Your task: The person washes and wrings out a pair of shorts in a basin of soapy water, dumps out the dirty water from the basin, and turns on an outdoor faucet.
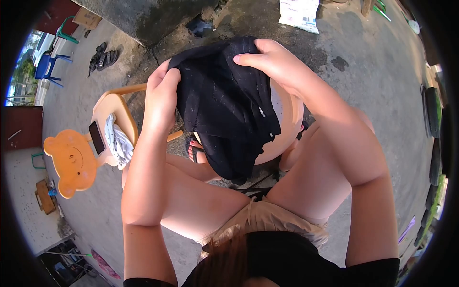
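At the far left we see a blue chair (47, 68) standing on the concrete floor (389, 95). Nearer to us is a small chair (122, 117) with an orange backrest (70, 162) shaped like a bear's head, its drawn face turned up. On this chair we note a dark phone (96, 137) and, just beside it, a crumpled white cloth (118, 142) with dark spots. Behind the chair lies a pair of black sandals (103, 58).

Next we come to the left hand (161, 93), closed on the left edge of a black cloth (222, 95), its thumb uppermost. The black cloth, flecked with pale specks, spreads between both hands above a peach tub (290, 125) and covers much of it; its lower part hangs toward the seated person, and its right border is ragged. Below the left hand we observe a sandalled foot (197, 152) with red nails.

The right hand (270, 61) grips the upper right corner, the thumb laid flat over the black cloth and the fingers on its far side. Beyond, we see a white printed bag (299, 15) on the floor and, at the far right, a row of tyres (432, 112).
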`<act>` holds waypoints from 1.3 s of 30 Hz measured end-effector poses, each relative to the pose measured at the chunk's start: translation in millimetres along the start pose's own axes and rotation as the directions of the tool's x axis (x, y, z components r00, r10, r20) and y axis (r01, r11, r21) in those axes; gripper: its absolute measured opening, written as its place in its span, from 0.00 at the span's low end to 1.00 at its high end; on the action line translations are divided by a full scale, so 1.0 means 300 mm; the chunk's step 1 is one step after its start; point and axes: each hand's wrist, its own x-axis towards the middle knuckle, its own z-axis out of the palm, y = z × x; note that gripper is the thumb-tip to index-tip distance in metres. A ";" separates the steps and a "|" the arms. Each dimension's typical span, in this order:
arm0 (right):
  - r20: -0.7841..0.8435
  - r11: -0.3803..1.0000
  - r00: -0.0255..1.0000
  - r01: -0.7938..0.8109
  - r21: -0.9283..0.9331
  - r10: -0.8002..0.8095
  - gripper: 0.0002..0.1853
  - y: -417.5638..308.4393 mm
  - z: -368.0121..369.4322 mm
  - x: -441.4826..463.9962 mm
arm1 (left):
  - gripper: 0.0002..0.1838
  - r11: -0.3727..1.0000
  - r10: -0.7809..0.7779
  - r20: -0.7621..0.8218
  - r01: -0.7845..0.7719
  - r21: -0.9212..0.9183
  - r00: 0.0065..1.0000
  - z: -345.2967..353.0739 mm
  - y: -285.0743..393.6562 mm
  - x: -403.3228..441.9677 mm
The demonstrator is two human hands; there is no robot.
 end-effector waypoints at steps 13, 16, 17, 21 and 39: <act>-0.145 0.944 0.934 -0.313 0.102 0.325 0.23 0.148 -0.252 0.126 | 0.04 0.986 -0.096 -0.447 0.147 0.080 0.889 -0.308 -0.028 0.148; -0.376 0.940 0.886 -0.327 -0.092 0.271 0.23 0.213 -0.241 0.156 | 0.05 0.971 -0.180 -0.406 0.227 0.070 0.896 -0.321 -0.081 0.163; -0.369 0.933 0.896 -0.321 -0.161 0.245 0.22 0.237 -0.239 0.157 | 0.05 0.956 -0.202 -0.382 0.266 0.123 0.902 -0.305 -0.116 0.163; -0.129 0.709 0.982 -0.188 -0.680 0.137 0.19 0.343 -0.211 0.176 | 0.08 0.772 -0.318 -0.212 0.383 0.507 0.924 -0.211 -0.309 0.168; 0.120 0.297 0.993 0.119 -0.948 -0.017 0.24 0.894 0.102 0.061 | 0.29 0.092 0.186 0.197 -0.217 0.972 0.963 0.021 -1.101 -0.023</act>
